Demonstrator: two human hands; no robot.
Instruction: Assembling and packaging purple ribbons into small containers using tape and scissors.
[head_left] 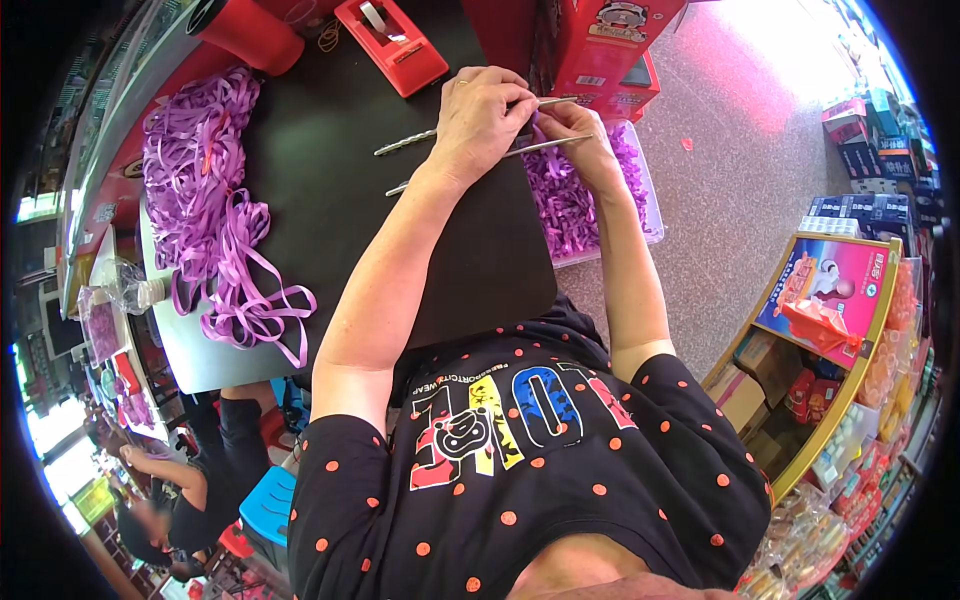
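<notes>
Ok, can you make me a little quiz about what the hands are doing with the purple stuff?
1. True or false: both hands meet over the metal rods.
2. What colour is the ribbon pile on the table? A green, B purple, C yellow.
3. Fill in: the clear tray at the table's right edge holds purple ____.

Key:
1. True.
2. B.
3. Ribbon pieces; the red tape dispenser stands farther back.

Black shirt (560, 470) — orange dots, colourful lettering
</notes>
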